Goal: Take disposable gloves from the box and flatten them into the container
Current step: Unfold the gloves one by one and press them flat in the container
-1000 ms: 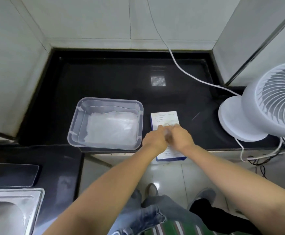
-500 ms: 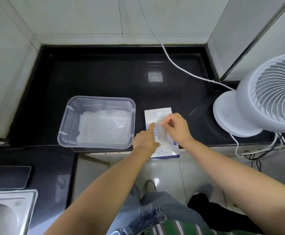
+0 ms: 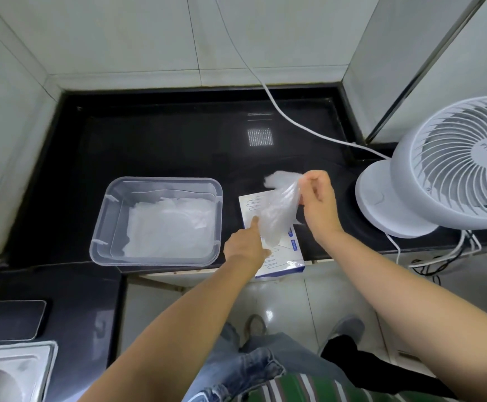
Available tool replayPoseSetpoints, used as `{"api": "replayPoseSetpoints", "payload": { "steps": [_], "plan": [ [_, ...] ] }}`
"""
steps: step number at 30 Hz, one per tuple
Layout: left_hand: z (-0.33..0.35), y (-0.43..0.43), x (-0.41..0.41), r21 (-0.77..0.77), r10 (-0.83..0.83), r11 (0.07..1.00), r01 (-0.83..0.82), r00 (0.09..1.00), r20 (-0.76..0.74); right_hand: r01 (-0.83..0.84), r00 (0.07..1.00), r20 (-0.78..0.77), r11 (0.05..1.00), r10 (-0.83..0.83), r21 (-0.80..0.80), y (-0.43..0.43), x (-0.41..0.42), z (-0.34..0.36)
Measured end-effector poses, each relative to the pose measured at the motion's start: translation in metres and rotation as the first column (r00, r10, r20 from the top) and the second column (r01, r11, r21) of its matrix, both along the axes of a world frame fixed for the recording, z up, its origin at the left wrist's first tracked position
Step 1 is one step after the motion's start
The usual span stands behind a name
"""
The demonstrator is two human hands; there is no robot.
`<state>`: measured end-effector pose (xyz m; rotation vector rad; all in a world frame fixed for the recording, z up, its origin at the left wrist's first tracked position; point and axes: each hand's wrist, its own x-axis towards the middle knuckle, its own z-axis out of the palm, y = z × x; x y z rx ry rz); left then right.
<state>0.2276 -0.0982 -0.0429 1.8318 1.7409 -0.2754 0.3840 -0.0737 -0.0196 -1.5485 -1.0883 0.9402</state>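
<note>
A white and blue glove box (image 3: 283,264) lies flat at the counter's front edge, its near end over the edge. My left hand (image 3: 246,246) rests on the box with its index finger stretched out along the top. My right hand (image 3: 317,203) pinches a clear disposable glove (image 3: 277,211) and holds it raised above the box, with the glove's lower end still at the box top. Left of the box stands a clear plastic container (image 3: 161,181) with a flat layer of clear gloves (image 3: 169,226) inside.
A white desk fan (image 3: 451,166) stands at the right on the black counter (image 3: 155,140), its white cable (image 3: 283,111) running along the back wall. Tiled walls close in the left and back. A steel sink (image 3: 10,372) is at the lower left.
My right hand has risen up and to the right, drawing the glove out of the box. My left hand has stayed pressed on the box top.
</note>
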Motion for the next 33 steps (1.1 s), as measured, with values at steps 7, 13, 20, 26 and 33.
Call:
{"api": "replayPoseSetpoints", "payload": {
  "steps": [7,13,20,26,33],
  "plan": [
    [0.0,0.006,0.0,-0.068,0.004,0.998,0.004,0.994,0.112,0.035,0.998,-0.039,0.94,-0.051,-0.339,-0.001,0.017,-0.017],
    [0.015,0.022,-0.001,0.031,0.253,0.957,-0.288,0.885,0.39,-0.034,0.998,-0.061,0.939,0.014,-0.342,-0.001,0.02,-0.016],
    [0.029,0.03,0.015,-0.278,0.515,0.848,-0.452,0.575,0.636,-0.138,0.988,-0.116,0.929,0.103,-0.345,-0.007,0.01,-0.012],
    [0.03,0.033,0.005,-0.3,0.56,0.802,-0.517,0.473,0.68,-0.103,0.995,-0.041,0.914,0.095,-0.391,-0.003,0.005,-0.01],
    [0.046,0.034,-0.012,-0.265,0.527,0.781,-0.565,0.369,0.766,0.079,0.991,0.132,0.92,-0.03,-0.384,0.001,-0.008,-0.011]
  ]
}}
